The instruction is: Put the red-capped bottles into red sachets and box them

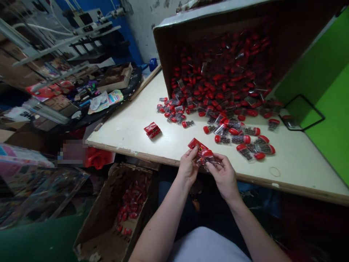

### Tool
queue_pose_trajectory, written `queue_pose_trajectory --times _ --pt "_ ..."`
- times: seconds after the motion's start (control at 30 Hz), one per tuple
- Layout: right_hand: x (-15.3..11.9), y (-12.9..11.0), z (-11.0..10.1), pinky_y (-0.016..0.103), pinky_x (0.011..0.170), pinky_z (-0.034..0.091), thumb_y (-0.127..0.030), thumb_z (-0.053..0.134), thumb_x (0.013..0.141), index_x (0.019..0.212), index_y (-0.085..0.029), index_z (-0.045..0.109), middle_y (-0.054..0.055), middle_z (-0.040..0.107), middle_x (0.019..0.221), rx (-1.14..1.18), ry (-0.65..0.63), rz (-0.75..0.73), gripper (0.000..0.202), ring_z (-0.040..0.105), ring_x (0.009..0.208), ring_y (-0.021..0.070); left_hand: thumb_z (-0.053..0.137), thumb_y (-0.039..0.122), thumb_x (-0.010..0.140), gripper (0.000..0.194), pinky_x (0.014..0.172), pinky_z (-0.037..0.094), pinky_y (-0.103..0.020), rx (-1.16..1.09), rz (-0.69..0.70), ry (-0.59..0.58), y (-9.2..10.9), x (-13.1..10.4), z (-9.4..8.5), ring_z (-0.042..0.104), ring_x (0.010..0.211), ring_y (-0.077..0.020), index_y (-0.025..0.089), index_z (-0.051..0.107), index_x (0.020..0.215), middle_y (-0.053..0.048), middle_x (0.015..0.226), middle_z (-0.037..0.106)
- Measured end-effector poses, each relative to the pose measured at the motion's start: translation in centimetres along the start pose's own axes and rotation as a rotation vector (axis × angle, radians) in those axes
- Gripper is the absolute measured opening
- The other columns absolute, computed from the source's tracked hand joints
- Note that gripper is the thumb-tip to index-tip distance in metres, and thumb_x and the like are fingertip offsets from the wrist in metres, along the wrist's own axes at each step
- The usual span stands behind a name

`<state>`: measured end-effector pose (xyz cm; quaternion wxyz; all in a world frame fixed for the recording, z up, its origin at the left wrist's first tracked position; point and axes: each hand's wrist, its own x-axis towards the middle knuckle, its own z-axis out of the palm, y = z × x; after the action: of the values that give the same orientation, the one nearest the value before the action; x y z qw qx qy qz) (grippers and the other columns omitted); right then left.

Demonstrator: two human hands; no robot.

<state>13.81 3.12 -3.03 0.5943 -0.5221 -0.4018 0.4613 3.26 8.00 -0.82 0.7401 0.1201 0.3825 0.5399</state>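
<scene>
Both hands meet above the table's front edge. My left hand (pixel 188 165) pinches a red printed packet (pixel 198 146) between thumb and fingers. In my right hand (pixel 223 174) is a small clear pouch with a red top (pixel 207 155), which touches the packet; its lower part is hidden by my fingers. To the left on the table lies a small stack of red packets (pixel 152 130). Many red-capped clear pouches with dark beads (pixel 241 139) lie scattered beyond my hands and spill from a big tipped carton (pixel 163 54).
An open cardboard box (pixel 100 218) with red-capped items stands below the table at the left. A metal-framed machine (pixel 54 76) is at the upper left. A black wire frame (pixel 313 125) and a rubber band (pixel 275 171) are at the right.
</scene>
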Motion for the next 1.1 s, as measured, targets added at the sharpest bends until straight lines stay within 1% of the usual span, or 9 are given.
queue_pose_trajectory --times 0.13,0.27,0.4,0.57,0.67,0.8,0.87,1.03,1.1 --pt "0.1 0.2 0.0 0.036 0.080 0.055 -0.032 0.068 0.077 0.109 -0.023 0.055 0.007 0.066 0.104 0.016 -0.013 0.023 0.036 0.066 0.090 0.0202 0.074 0.036 0.066 0.029 0.056 0.042 -0.021 0.069 0.004 0.011 -0.2 -0.4 0.0 0.058 0.059 -0.0096 0.011 0.066 0.078 -0.004 0.071 0.067" --pt "0.2 0.5 0.0 0.035 0.083 0.054 -0.031 0.068 0.077 0.110 -0.023 0.056 0.006 0.066 0.107 0.044 -0.021 0.035 0.036 0.065 0.094 0.0199 0.079 0.030 0.060 0.030 0.057 0.042 -0.021 0.153 -0.004 -0.009 -0.3 -0.6 -0.1 0.058 0.058 -0.0099 0.010 0.069 0.078 -0.005 0.071 0.068" --pt "0.2 0.5 -0.3 0.037 0.090 0.051 -0.029 0.068 0.077 0.113 -0.022 0.058 0.007 0.066 0.112 0.060 -0.063 0.064 0.038 0.063 0.100 0.0207 0.078 0.031 0.061 0.029 0.059 0.042 -0.022 0.197 -0.036 -0.034 0.0 -0.6 -0.2 0.059 0.061 -0.0110 0.009 0.070 0.078 -0.007 0.073 0.069" --pt "0.5 0.3 -0.9 0.035 0.085 0.054 -0.029 0.067 0.078 0.114 -0.023 0.060 0.007 0.067 0.112 0.137 -0.116 0.128 0.037 0.063 0.101 0.0209 0.076 0.034 0.063 0.033 0.065 0.044 -0.026 0.201 -0.078 -0.108 0.4 -0.6 -0.3 0.061 0.067 -0.0142 0.010 0.071 0.085 -0.009 0.079 0.070" --pt "0.6 0.3 -1.0 0.034 0.083 0.054 -0.030 0.068 0.076 0.111 -0.022 0.060 0.006 0.068 0.107 0.084 -0.120 0.114 0.036 0.064 0.098 0.0207 0.077 0.034 0.061 0.033 0.066 0.044 -0.025 0.252 -0.051 -0.062 0.1 -0.5 -0.6 0.060 0.069 -0.0143 0.010 0.072 0.083 -0.010 0.080 0.070" --pt "0.4 0.4 -0.9 0.037 0.085 0.053 -0.031 0.071 0.074 0.103 -0.022 0.061 0.006 0.068 0.100 -0.128 -0.037 0.013 0.032 0.066 0.092 0.0209 0.079 0.035 0.058 0.035 0.061 0.041 -0.023 0.329 0.033 0.040 -0.6 -0.3 -1.0 0.059 0.065 -0.0123 0.011 0.073 0.082 -0.009 0.079 0.071" --pt "0.2 0.3 -0.7 0.037 0.085 0.053 -0.031 0.071 0.073 0.101 -0.023 0.061 0.006 0.067 0.100 -0.155 -0.020 0.007 0.031 0.066 0.091 0.0207 0.079 0.035 0.058 0.034 0.061 0.041 -0.023 0.336 0.051 0.059 -0.6 -0.4 -1.1 0.058 0.064 -0.0121 0.011 0.073 0.082 -0.008 0.078 0.071" --pt "0.3 -0.4 -0.5 0.030 0.072 0.055 -0.033 0.072 0.073 0.095 -0.021 0.062 0.003 0.069 0.089 0.210 -0.106 0.246 0.027 0.066 0.077 0.0158 0.075 0.039 0.064 0.034 0.063 0.043 -0.024 0.302 -0.021 -0.050 0.1 -1.2 -0.8 0.059 0.065 -0.0126 0.011 0.073 0.084 -0.009 0.080 0.071" --pt "0.4 -0.6 -0.4 0.029 0.069 0.055 -0.034 0.072 0.073 0.094 -0.020 0.062 0.002 0.069 0.088 0.263 -0.124 0.293 0.027 0.065 0.074 0.0147 0.073 0.040 0.066 0.035 0.064 0.043 -0.024 0.295 -0.038 -0.077 0.3 -1.3 -0.8 0.059 0.065 -0.0126 0.011 0.073 0.085 -0.010 0.081 0.071"
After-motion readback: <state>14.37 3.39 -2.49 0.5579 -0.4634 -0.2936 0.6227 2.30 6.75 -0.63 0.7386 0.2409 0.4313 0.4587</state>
